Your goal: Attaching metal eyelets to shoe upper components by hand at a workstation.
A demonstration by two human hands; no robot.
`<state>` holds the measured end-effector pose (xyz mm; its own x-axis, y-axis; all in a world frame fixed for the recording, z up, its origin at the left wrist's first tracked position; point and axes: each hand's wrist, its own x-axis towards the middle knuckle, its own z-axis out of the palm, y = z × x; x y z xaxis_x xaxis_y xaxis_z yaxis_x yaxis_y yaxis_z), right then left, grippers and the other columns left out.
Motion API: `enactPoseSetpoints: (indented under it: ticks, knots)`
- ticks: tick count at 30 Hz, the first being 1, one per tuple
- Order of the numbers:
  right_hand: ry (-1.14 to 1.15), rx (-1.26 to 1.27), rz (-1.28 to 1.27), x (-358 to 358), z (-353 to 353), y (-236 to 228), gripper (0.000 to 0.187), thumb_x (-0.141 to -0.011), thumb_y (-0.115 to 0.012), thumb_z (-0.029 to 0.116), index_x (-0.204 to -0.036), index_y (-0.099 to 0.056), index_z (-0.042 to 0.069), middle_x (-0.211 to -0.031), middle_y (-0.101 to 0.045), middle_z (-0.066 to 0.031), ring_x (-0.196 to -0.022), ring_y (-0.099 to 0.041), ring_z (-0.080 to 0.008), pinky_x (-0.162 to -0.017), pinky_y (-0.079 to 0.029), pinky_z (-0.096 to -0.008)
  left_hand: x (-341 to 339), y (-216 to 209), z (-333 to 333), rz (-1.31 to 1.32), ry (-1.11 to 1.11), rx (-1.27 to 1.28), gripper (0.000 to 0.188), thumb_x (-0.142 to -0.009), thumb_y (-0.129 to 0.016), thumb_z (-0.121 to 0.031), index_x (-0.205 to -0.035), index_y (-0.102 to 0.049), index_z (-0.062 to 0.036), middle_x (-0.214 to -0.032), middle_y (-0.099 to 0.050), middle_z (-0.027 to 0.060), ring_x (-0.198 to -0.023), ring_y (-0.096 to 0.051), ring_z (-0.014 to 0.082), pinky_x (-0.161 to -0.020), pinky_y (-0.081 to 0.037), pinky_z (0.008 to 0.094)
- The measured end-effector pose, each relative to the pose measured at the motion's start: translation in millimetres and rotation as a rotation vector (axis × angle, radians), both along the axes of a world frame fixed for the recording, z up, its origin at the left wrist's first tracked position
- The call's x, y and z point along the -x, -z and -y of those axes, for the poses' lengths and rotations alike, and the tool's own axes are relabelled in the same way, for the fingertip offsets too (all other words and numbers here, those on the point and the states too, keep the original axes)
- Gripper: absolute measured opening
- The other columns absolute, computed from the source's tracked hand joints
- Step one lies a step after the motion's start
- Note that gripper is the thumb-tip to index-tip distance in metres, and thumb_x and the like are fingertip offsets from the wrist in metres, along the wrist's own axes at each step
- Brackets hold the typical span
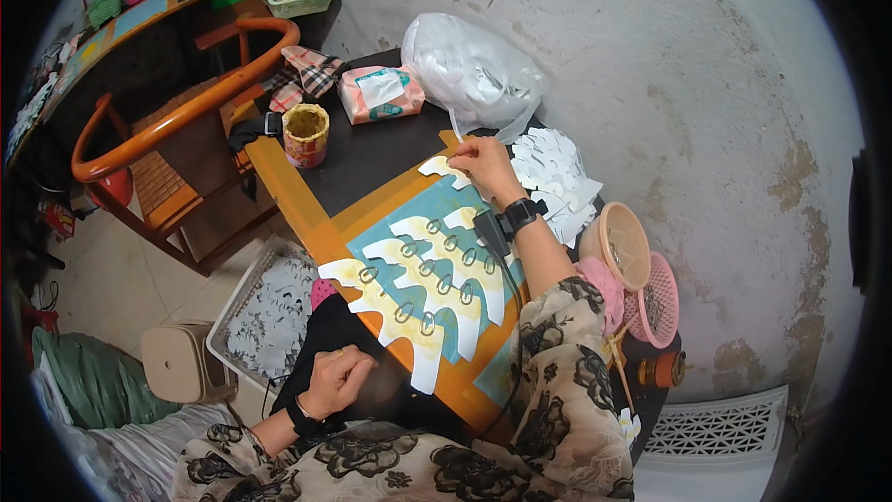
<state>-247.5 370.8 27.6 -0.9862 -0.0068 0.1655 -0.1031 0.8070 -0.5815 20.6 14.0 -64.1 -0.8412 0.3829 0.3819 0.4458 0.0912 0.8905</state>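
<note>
At the far end of the blue mat [367,238], my right hand [487,167] pinches the edge of a small white cut-out piece [435,166] smeared yellow. Closer to me, several white curved cut-outs [427,353] with yellow smears lie in slanted rows, with oval wire loops [403,311] on them. My left hand [336,381] is closed above my dark-clothed lap, apart from the mat; whatever its curled fingers hold, if anything, is hidden. Beyond my right wrist sits a pile of plain white cut-outs [550,167].
A crusted pot [306,137], a tissue pack [376,98] and a clear plastic bag [469,70] stand along the table's far side. Peach [621,240] and pink baskets [662,302] are at right. A scrap-filled crate [220,339], stool [181,363] and wooden chair [163,177] are left.
</note>
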Motion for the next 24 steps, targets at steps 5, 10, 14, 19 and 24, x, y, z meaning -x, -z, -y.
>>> enactPoseSetpoints:
  ticks: [5, 10, 14, 19, 24]
  knots:
    - [0.059, 0.058, 0.008, -1, -1, 6, 0.026, -0.075, -0.091, 0.015, -0.089, -0.077, -0.001, -0.081, -0.075, -0.0145, -0.074, -0.074, -0.0258, -0.072, -0.057, -0.0368, 1, -4, -1, -0.003, 0.012, 0.000, 0.009, -0.097, -0.067, -0.004, -0.089, -0.072, -0.0039, -0.073, -0.066, 0.0081, -0.055, -0.062, 0.0223, -0.051, -0.045, 0.0338]
    - [0.065, 0.003, -0.055, -5, 15, 0, 0.028, -0.070, -0.092, 0.014, -0.083, -0.071, 0.001, -0.080, -0.073, -0.0115, -0.073, -0.072, -0.0253, -0.070, -0.056, -0.0380, 0, -1, 2, -0.004, 0.001, -0.014, 0.009, -0.097, -0.067, -0.003, -0.089, -0.072, -0.0038, -0.073, -0.066, 0.0081, -0.055, -0.063, 0.0225, -0.051, -0.045, 0.0337]
    - [-0.018, -0.092, -0.068, -12, 27, -13, 0.024, -0.071, -0.090, 0.010, -0.081, -0.070, 0.002, -0.077, -0.071, -0.0085, -0.069, -0.069, -0.0242, -0.067, -0.055, -0.0376, 2, -3, 3, -0.004, 0.001, -0.012, 0.009, -0.097, -0.066, -0.003, -0.090, -0.072, -0.0032, -0.074, -0.066, 0.0086, -0.058, -0.064, 0.0235, -0.053, -0.047, 0.0342]
    - [-0.021, 0.277, -0.145, -19, 14, -48, 0.021, -0.079, -0.091, 0.011, -0.085, -0.072, 0.002, -0.073, -0.070, -0.0036, -0.068, -0.062, -0.0123, -0.066, -0.051, -0.0299, 3, -5, -4, -0.002, 0.051, 0.015, 0.011, -0.098, -0.065, -0.003, -0.090, -0.073, -0.0024, -0.074, -0.067, 0.0099, -0.060, -0.066, 0.0254, -0.054, -0.048, 0.0359]
    - [-0.024, 0.199, -0.342, -47, -4, -93, 0.018, -0.082, -0.088, 0.010, -0.088, -0.074, 0.001, -0.076, -0.073, -0.0034, -0.070, -0.063, -0.0104, -0.066, -0.051, -0.0281, -3, -7, -7, 0.045, -0.020, 0.024, 0.017, -0.100, -0.063, -0.006, -0.087, -0.073, -0.0013, -0.075, -0.066, 0.0132, -0.060, -0.064, 0.0283, -0.057, -0.048, 0.0361]
